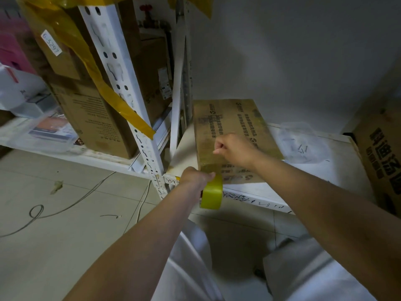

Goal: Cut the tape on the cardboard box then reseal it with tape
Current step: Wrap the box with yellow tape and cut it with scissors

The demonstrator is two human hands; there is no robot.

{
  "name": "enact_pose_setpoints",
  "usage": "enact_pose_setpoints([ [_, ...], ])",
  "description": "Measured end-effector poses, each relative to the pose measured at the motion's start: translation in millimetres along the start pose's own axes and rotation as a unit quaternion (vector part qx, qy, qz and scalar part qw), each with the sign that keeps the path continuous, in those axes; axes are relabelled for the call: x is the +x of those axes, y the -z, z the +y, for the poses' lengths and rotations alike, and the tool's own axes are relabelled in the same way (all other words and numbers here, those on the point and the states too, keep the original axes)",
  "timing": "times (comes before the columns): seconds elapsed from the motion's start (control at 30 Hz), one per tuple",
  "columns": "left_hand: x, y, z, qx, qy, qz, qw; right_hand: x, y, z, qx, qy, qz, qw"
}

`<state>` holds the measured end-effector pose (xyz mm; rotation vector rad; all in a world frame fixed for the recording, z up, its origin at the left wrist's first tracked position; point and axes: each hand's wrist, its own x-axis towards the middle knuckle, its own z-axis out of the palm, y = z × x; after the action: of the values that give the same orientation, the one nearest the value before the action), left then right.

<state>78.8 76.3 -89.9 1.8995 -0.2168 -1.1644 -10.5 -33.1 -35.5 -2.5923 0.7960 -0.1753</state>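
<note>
**Asker:** Tape going down already, then? Where does the job stand?

**Watcher:** I judge it is in the resealing part. The cardboard box (234,135) lies flat on the white shelf (338,161), at the shelf's front left corner, beside the upright post (149,153) of the neighbouring rack. A glossy strip of tape (208,146) runs along the box's left side from the far end to the near edge, and it leads straight down into the yellow tape roll (212,195), which hangs just past the shelf's front edge.

**Asker:** And the hands?

**Watcher:** The left hand (195,178) holds the roll, fingers wrapped round it, pulling the strip taut over the box's near edge. The right hand (233,149) rests on the box top with its fingers curled into a loose fist, knuckles pressing on the strip. I cannot make out anything held inside that fist.

**Asker:** So the cutting is finished?

**Watcher:** Probably, since new tape is being laid, but no knife or cutter shows, and I cannot see an old cut seam under the shine.

**Asker:** What is left?

**Watcher:** The strip is not yet severed from the roll. It needs tearing or cutting near the box's front face, then smoothing down so the end sticks.

**Asker:** Anything else about?

**Watcher:** A clear plastic bag (297,142) lies on the shelf right of the box.
</note>
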Motion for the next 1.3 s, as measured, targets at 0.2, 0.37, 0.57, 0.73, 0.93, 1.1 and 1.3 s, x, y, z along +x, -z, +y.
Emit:
enact_pose_setpoints([
  [0.2, 12, 0, 12, -0.024, 0.016, -0.003, 1.0, 40, 0, 3, 0.009, -0.037, -0.061, 0.997],
  [0.37, 14, 5, 16, -0.032, 0.044, -0.012, 0.998, 54, -6, 6, -0.008, -0.023, -0.096, 0.995],
  [0.57, 16, 1, 15, -0.047, 0.056, -0.024, 0.997, 55, -13, 9, -0.02, -0.025, -0.091, 0.995],
  [0.73, 19, 2, 14, -0.039, 0.054, -0.021, 0.998, 52, -17, 10, -0.013, -0.044, -0.073, 0.996],
  [0.93, 17, 1, 12, -0.051, 0.048, -0.024, 0.997, 52, -27, 14, -0.056, -0.112, -0.006, 0.992],
  [1.1, 17, 0, 5, -0.044, 0.018, -0.014, 0.999, 54, -38, 7, -0.068, -0.22, -0.033, 0.973],
  [1.3, 5, -9, -6, -0.04, 0.002, 0.001, 0.999, 58, -35, 14, -0.038, -0.19, -0.058, 0.979],
])
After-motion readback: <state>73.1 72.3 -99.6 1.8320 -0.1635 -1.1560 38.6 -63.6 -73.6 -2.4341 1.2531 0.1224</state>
